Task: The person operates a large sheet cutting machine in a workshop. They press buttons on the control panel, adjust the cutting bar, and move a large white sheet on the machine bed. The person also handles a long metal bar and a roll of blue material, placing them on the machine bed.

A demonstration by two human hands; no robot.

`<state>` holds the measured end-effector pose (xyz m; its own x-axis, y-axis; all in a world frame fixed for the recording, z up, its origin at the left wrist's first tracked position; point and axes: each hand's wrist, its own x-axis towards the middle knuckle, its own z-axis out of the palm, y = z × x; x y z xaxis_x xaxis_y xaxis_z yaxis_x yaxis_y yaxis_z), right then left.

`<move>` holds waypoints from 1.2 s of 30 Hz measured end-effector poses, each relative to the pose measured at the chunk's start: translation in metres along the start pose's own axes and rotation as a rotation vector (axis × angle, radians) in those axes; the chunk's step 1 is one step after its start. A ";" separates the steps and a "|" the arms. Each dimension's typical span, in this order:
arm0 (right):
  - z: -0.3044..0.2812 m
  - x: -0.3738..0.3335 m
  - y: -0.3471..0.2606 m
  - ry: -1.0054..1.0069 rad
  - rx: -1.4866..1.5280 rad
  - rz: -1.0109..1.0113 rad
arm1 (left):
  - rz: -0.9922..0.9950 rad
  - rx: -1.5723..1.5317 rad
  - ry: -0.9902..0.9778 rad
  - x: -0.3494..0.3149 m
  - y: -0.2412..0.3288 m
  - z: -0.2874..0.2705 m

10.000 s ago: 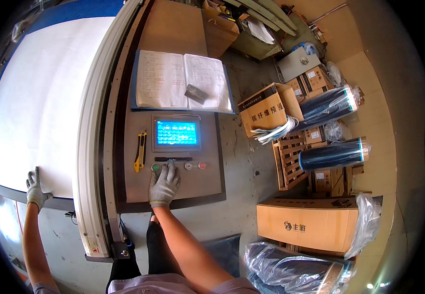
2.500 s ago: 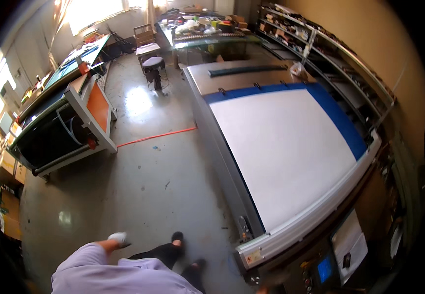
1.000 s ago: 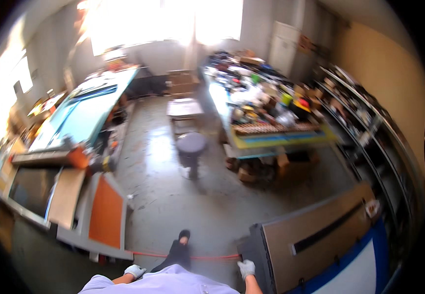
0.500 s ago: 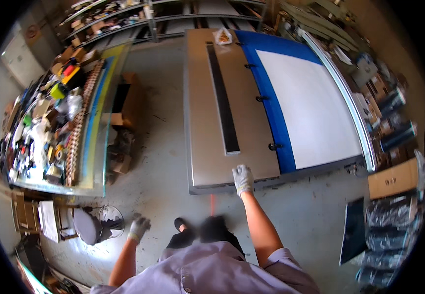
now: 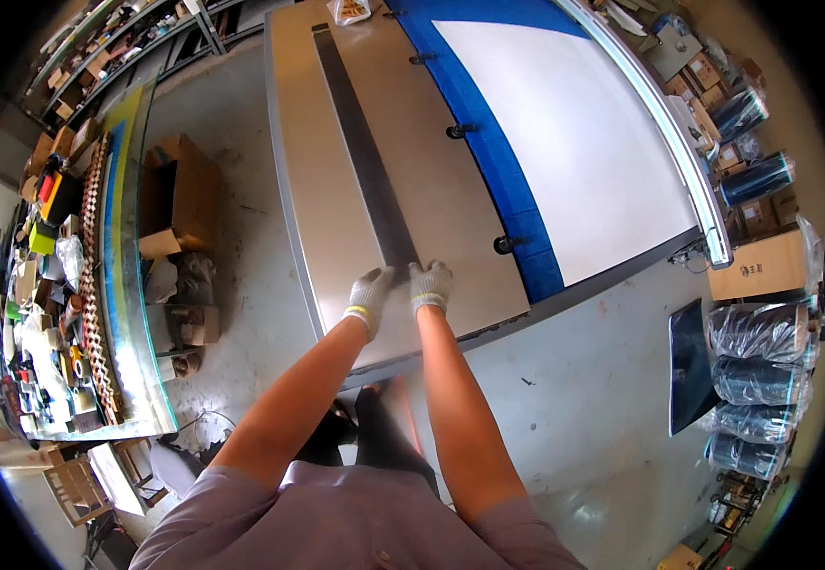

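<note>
A long, narrow dark strip (image 5: 365,142) lies lengthwise on a brownish, smooth metal sheet (image 5: 450,204) that covers the left part of the large table. Both of my hands wear whitish knit gloves and meet at the strip's near end. My left hand (image 5: 369,296) has its fingers curled at the left corner of the strip. At the right corner, my right hand (image 5: 430,287) is closed in the same way. The fingertips are partly hidden under the gloves' bulk.
Blue material (image 5: 493,157) with black clamps (image 5: 508,244) and a white sheet (image 5: 574,152) cover the table's right part, beside a long metal rail (image 5: 660,123). A cluttered glass-topped table (image 5: 151,380) stands left, with an open cardboard box (image 5: 180,195). Wrapped rolls (image 5: 755,380) stand right.
My left hand has come up from beside my body to the strip's near end. My right hand has moved from the sheet's near edge onto the strip. The view has shifted closer to the table.
</note>
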<state>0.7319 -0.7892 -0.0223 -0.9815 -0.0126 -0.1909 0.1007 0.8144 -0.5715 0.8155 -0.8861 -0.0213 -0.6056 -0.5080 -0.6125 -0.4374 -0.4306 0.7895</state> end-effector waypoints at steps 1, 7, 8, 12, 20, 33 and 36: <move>-0.001 0.006 0.000 -0.072 0.035 0.044 | -0.016 -0.002 0.022 0.007 -0.006 0.007; -0.008 0.043 0.005 -0.265 0.264 0.151 | -0.094 -0.154 -0.058 -0.008 0.012 0.016; -0.009 0.043 0.000 -0.347 0.355 0.180 | -0.083 -0.173 -0.072 -0.008 0.011 0.011; -0.017 0.041 -0.012 -0.442 0.335 0.275 | -0.102 -0.205 -0.189 -0.009 0.019 0.008; -0.048 -0.021 -0.052 0.033 -0.177 -0.462 | 0.025 -0.004 -0.162 0.019 0.033 -0.029; -0.021 -0.095 0.005 0.185 -0.420 -0.337 | 1.720 1.473 -0.568 0.126 0.154 -0.026; -0.020 -0.098 0.005 0.209 -0.391 -0.348 | 1.702 1.491 -0.716 0.141 0.147 -0.024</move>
<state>0.8252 -0.7723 0.0089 -0.9614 -0.2366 0.1407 -0.2639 0.9376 -0.2263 0.6813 -1.0387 0.0071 -0.7051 0.6806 0.1989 0.7023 0.7090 0.0635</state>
